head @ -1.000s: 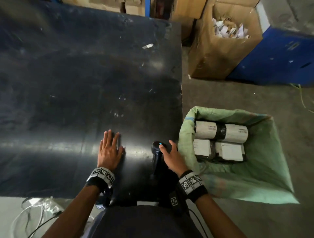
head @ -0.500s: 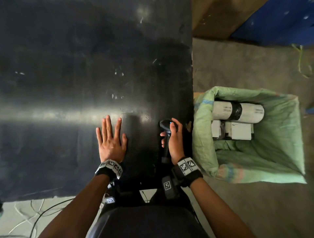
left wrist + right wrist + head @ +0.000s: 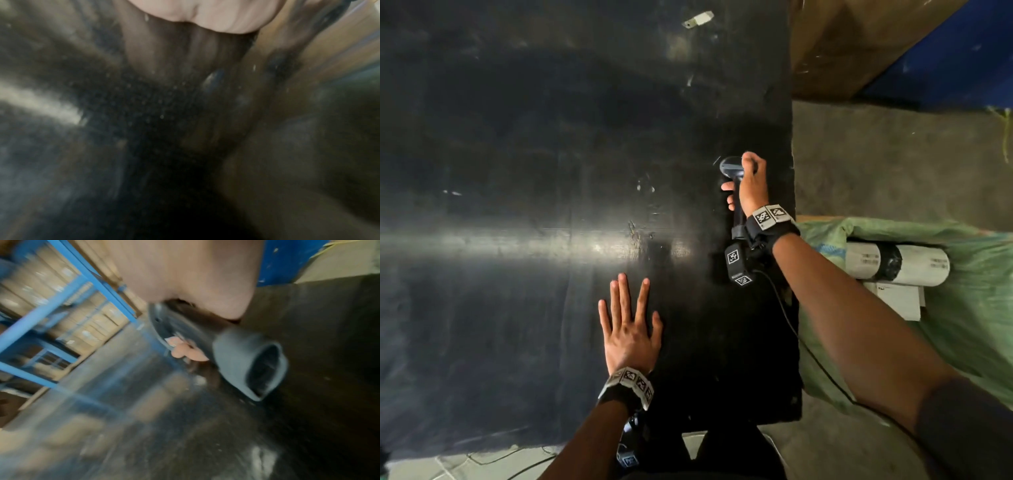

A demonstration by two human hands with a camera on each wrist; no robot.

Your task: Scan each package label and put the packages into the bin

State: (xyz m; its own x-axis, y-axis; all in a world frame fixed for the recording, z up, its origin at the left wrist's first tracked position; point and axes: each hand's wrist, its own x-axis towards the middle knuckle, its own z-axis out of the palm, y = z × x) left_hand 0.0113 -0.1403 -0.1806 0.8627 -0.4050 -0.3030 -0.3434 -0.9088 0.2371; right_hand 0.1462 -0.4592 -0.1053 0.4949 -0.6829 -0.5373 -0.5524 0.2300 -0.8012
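Several labelled packages [image 3: 897, 265] lie in the green-lined bin [image 3: 976, 329]; right hand [image 3: 751, 186] grips the scanner [image 3: 732, 171], left hand [image 3: 628, 329] spread flat

Black worktable [image 3: 551, 171], scuffed, band of light glare across middle. Grey concrete floor [image 3: 893, 154] to right. Brown cardboard box [image 3: 835, 51] beyond, blue panel [image 3: 962, 68] beside it. Blue metal shelving [image 3: 61, 293] stacked with cartons.

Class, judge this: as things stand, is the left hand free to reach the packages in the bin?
Probably not directly: the left hand lies flat on the table, and the right arm crosses between it and the packages.
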